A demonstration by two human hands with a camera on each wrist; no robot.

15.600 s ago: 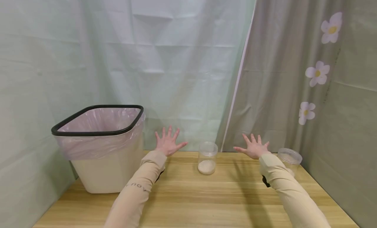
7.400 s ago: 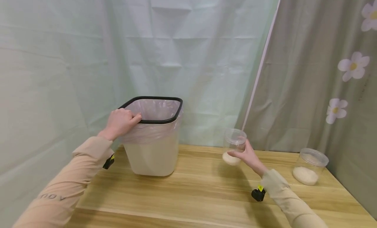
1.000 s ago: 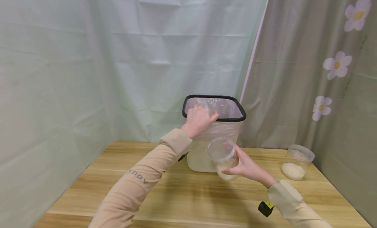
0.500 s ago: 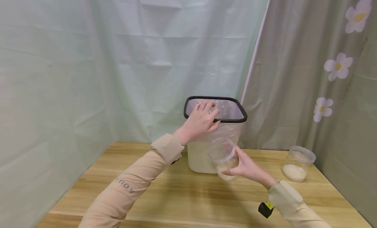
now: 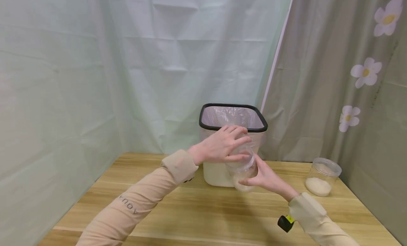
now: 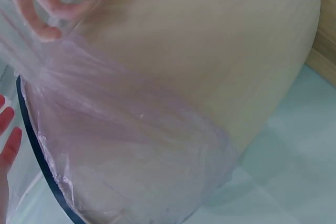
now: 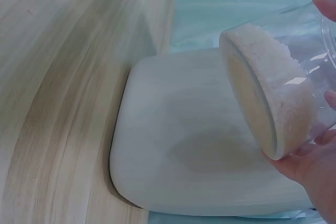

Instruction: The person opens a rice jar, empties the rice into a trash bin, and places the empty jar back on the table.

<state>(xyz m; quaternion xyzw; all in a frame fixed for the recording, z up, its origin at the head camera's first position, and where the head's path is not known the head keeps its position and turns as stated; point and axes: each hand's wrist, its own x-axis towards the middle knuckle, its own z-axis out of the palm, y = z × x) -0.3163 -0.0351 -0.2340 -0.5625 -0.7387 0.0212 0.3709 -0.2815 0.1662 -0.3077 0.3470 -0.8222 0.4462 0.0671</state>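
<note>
- A clear, cylindrical plastic jar [image 5: 238, 179] is held off the table in front of the bin, slightly tilted, with white, rice-like grains [image 7: 286, 85] gathered at its base.
- The jar is gripped low on its side by the right hand [image 5: 270, 177], thumb and fingers curled round the wall.
- The left hand [image 5: 219, 145] is spread over the jar's top, fingers slightly bent; whether the top is touched or pinched cannot be told.
- For good handling, the jar should probably be kept firm and near upright by the right hand, with any pull from the left kept gentle, so that the grains are not spilled.
- Behind, a cream plastic bin [image 5: 217, 173] is lined with a translucent lilac bag [image 5: 235, 113] under a black rim [image 5: 254, 108].
- A second clear, round jar [image 5: 321, 179], also part-filled with white grains, is stood to the right on the pale wooden table [image 5: 197, 207].
- Compared with one second ago, the left hand has been taken off the black rim and brought to the jar; the bin and second jar are left in place.
</note>
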